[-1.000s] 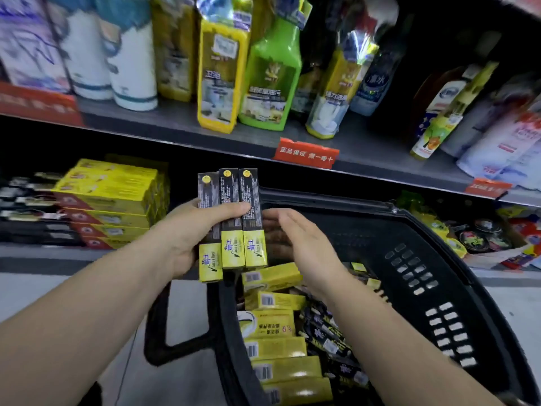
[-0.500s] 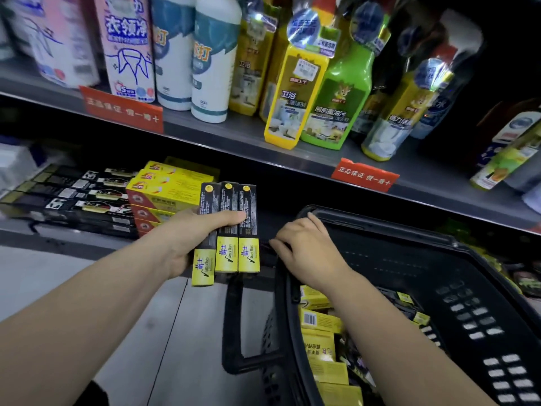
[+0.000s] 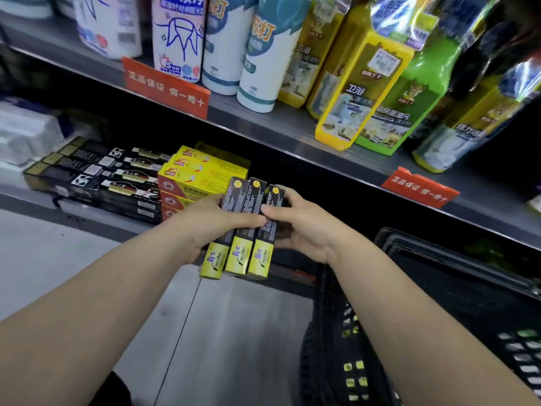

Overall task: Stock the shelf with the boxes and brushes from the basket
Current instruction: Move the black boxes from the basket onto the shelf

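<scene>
Grip is two-handed: left hand (image 3: 209, 222) and right hand (image 3: 306, 227) both clasp three black-and-yellow boxes (image 3: 238, 256) held side by side. Right hand has left the basket (image 3: 453, 256) rim since a moment ago to steady them, so placing looks next. Boxes hang just before the yellow stack (image 3: 205, 174) on the lower shelf (image 3: 26, 194); blurry black packs (image 3: 102, 174) beside it are probably brushes.

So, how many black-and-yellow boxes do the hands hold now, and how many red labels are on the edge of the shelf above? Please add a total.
black-and-yellow boxes: 3, gripped side by side between the left hand and the right hand
red labels: 2
Total: 5
</scene>
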A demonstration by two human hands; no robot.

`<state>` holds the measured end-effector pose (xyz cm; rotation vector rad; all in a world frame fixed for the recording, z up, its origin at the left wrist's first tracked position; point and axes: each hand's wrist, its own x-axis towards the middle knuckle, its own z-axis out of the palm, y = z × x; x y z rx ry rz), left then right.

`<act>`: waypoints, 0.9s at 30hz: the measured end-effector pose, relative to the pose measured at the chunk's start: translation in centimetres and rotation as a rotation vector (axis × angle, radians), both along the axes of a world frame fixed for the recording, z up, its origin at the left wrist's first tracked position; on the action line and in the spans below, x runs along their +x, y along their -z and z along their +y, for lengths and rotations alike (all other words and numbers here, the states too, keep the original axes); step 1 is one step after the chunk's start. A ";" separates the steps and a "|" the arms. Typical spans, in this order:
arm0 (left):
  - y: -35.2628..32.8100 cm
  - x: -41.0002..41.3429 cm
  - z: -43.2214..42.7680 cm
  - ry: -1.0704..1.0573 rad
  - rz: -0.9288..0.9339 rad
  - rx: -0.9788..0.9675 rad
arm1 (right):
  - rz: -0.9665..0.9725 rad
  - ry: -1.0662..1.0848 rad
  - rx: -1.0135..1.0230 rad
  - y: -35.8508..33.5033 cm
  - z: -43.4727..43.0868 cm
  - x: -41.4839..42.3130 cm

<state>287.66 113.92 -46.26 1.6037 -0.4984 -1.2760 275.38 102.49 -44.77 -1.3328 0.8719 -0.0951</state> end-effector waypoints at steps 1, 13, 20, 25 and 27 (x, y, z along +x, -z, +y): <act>0.1 0.8 0.0 -0.036 -0.028 0.004 | 0.003 0.023 0.017 0.4 -0.7 0.5; 2.6 7.2 -0.3 -0.188 -0.056 0.022 | 0.570 0.425 -0.344 11.3 -8.9 5.7; 3.3 7.5 -1.5 -0.131 -0.015 0.002 | 0.785 0.340 -0.308 18.3 -8.9 5.5; 3.1 7.6 -1.7 -0.098 -0.026 -0.004 | 0.720 0.143 -0.365 18.7 -8.7 4.6; 3.1 7.5 -1.9 -0.092 -0.026 -0.003 | 0.835 -0.086 -0.496 18.8 -8.4 4.4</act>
